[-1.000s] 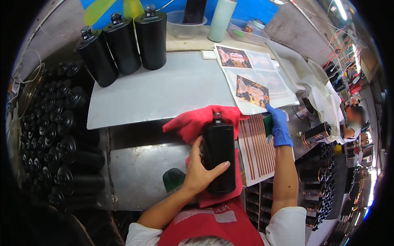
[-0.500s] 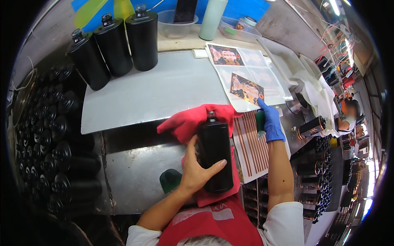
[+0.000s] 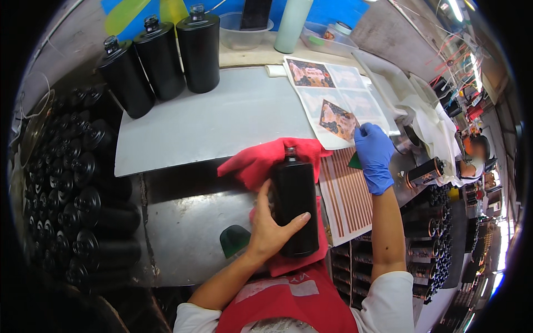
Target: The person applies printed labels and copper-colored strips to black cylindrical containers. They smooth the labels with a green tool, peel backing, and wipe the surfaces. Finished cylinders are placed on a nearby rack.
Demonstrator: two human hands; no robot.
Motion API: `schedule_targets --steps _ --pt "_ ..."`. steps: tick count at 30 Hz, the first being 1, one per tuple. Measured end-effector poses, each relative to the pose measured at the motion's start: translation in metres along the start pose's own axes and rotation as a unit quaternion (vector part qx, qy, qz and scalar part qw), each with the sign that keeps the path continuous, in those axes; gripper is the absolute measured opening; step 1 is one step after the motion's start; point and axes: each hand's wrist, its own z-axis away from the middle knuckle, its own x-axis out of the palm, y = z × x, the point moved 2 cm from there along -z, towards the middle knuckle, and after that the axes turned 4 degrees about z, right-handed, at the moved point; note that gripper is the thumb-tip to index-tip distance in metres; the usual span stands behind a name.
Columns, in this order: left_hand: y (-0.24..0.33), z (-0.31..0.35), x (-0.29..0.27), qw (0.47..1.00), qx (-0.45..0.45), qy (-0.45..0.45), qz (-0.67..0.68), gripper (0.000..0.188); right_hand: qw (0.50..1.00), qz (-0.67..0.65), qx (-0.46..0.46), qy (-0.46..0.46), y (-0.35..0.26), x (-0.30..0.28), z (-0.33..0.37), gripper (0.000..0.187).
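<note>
A black bottle [image 3: 297, 205] lies on a red cloth [image 3: 250, 165], its neck pointing away from me. My left hand [image 3: 272, 228], bare, is wrapped round the bottle's left side with the thumb across its front. In a blue glove, my right hand [image 3: 376, 158] pinches the right corner of a dark patterned decal [image 3: 335, 120]. That decal rests on a pale sheet [image 3: 310, 100] bearing another print. A green scraper [image 3: 354, 161] shows partly beneath the gloved hand, over a sheet with brown stripes [image 3: 345, 202]; whether the hand also grips it, I cannot tell.
Three black bottles [image 3: 199, 53] stand at the back left; many more [image 3: 108, 213] are stacked on the left. Another green scraper [image 3: 235, 240] lies on the metal table [image 3: 177, 222]. A decorated bottle [image 3: 425, 173] lies at right, near a white tray [image 3: 383, 72]. Someone sits farther right.
My right hand has closed on the decal's corner, and the decal has turned slightly. The green scraper under that hand shows less. My left hand still holds the bottle.
</note>
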Motion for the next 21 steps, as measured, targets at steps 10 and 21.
schedule_targets --steps 10,21 --pt "-0.008 0.007 0.001 0.994 0.042 0.023 -0.098 0.095 0.899 -0.434 0.035 -0.047 -0.033 -0.084 0.000 0.009" --pt "0.049 0.024 0.081 0.868 0.369 -0.021 -0.330 0.091 0.922 -0.309 -0.127 -0.194 -0.037 -0.186 0.052 0.014"
